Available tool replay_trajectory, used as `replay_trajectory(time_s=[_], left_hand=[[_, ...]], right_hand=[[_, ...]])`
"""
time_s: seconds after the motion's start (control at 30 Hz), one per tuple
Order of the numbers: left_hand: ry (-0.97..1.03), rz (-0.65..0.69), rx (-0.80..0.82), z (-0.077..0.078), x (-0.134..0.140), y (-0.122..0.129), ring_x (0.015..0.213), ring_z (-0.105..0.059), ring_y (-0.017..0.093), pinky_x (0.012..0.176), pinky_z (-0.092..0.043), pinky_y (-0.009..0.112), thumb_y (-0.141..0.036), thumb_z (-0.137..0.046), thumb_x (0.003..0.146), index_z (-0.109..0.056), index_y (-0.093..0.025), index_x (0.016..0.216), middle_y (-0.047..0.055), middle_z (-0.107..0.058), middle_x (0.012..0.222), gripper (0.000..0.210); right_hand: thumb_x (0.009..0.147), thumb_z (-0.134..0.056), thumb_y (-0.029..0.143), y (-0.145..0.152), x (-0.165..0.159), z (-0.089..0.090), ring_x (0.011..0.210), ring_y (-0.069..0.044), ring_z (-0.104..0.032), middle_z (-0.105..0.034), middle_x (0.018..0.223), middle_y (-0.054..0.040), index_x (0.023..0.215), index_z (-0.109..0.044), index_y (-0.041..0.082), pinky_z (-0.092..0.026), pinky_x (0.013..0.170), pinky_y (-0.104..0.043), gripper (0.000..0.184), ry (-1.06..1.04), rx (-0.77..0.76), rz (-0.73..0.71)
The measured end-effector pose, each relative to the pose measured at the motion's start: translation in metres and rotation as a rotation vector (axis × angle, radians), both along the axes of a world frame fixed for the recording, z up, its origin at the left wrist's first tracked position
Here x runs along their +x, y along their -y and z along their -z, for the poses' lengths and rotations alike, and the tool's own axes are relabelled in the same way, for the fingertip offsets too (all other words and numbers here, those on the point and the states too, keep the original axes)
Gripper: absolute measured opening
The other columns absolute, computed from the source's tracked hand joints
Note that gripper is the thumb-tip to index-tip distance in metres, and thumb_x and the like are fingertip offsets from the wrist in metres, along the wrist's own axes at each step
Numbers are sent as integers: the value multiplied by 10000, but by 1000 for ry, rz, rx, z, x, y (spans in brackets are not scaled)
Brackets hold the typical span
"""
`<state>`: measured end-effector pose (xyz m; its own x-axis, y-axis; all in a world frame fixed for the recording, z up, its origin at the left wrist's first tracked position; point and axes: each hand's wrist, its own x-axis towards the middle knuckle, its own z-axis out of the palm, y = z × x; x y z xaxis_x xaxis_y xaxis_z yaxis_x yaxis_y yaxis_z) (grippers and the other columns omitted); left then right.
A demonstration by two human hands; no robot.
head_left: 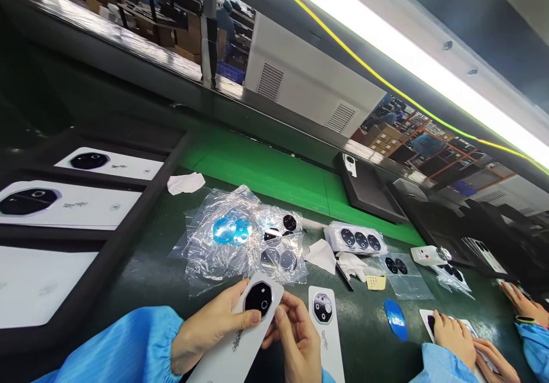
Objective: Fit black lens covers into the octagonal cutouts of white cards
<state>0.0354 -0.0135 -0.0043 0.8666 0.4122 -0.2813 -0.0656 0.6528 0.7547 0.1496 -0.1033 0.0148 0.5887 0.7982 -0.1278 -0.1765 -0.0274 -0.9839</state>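
A white panel like a phone back cover (250,342), with a black octagonal camera-like plate (258,299) near its top, is tilted in front of me. My left hand (214,320) grips its left side, thumb lying across the face just below the black plate. At the right edge, my right hand (295,334) has its thumb and fingers closed on the panel beside the plate; its fingertips are partly hidden. A similar white panel (329,337) lies on the table right of my right hand. Beyond my hands are clear plastic bags (223,263) with blue and black discs.
At left, a black tray (141,211) holds several white panels. A stack of black-disc pieces (355,240), white cloths (321,256), a yellow card (376,282) and a blue oval piece (395,319) lie ahead. At right, other people's hands (454,337) handle a panel.
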Motion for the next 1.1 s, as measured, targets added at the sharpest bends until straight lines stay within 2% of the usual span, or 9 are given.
replay_trajectory(time_s=[0.17, 0.37, 0.5, 0.63, 0.73, 0.83, 0.9, 1.0, 1.1], left_hand=[[20, -5, -76, -3, -1, 0, 679, -492, 133, 599, -375, 234, -495, -818, 648, -523, -138, 1022, 30, -581, 803, 595], [73, -7, -126, -4, -1, -1, 669, -502, 131, 590, -387, 226, -474, -809, 677, -532, -140, 1055, 33, -582, 793, 575], [28, -19, -63, -4, -2, 1, 637, -504, 116, 560, -386, 201, -514, -787, 688, -518, -151, 1110, 25, -607, 783, 618], [-31, -21, 7, 0, -1, 4, 622, -538, 135, 538, -408, 209, -602, -759, 659, -494, -201, 1209, 22, -644, 809, 730], [-85, -97, 20, 9, -2, 6, 856, -618, 248, 676, -488, 284, -606, -782, 609, -515, -245, 1238, 77, -667, 1039, 773], [-182, -249, 64, 18, -4, 7, 1181, -503, 328, 884, -467, 328, -530, -831, 566, -590, -243, 1168, 101, -606, 1233, 709], [-210, -266, 100, 18, -4, 6, 1244, -449, 338, 937, -441, 334, -500, -837, 565, -623, -233, 1110, 101, -600, 1245, 643], [-153, -195, 263, 8, -2, 4, 1096, -542, 307, 881, -456, 316, -534, -771, 647, -649, -225, 990, 74, -661, 1071, 477], [-149, -158, 406, -6, 0, 0, 784, -559, 218, 709, -452, 276, -634, -619, 750, -608, -207, 839, 15, -612, 782, 436]], right_hand=[[713, -739, 547, -1, 0, 0, 435, -86, -539, -635, 641, -1, 941, -692, 158, -492, 405, -199, 453, 0, 1, -18], [692, -749, 558, -2, -3, -2, 418, -71, -508, -626, 618, 12, 918, -694, 167, -474, 406, -187, 455, -8, -3, -3], [666, -752, 581, -4, -3, -4, 410, -65, -478, -590, 592, 25, 865, -691, 158, -431, 390, -184, 472, -28, -30, 3], [589, -798, 582, -6, -1, -4, 418, -44, -421, -525, 550, 47, 720, -658, 144, -342, 391, -156, 478, -50, -108, -36], [567, -813, 574, -6, -1, -1, 446, -51, -395, -497, 535, 50, 667, -633, 143, -313, 425, -169, 477, -58, -107, -26], [589, -790, 590, -5, -2, 5, 510, -76, -413, -502, 563, 37, 648, -619, 152, -323, 470, -185, 475, -27, -78, 19], [618, -765, 604, -4, -2, 10, 569, -97, -441, -509, 574, 29, 643, -615, 158, -356, 528, -194, 471, 10, -61, 47], [666, -728, 610, -3, 0, 13, 628, -116, -475, -543, 600, 20, 660, -633, 165, -392, 603, -203, 455, 53, -48, 35], [706, -687, 617, -3, 1, 14, 664, -134, -506, -597, 653, 0, 722, -675, 169, -413, 637, -218, 448, 95, -51, -45]])
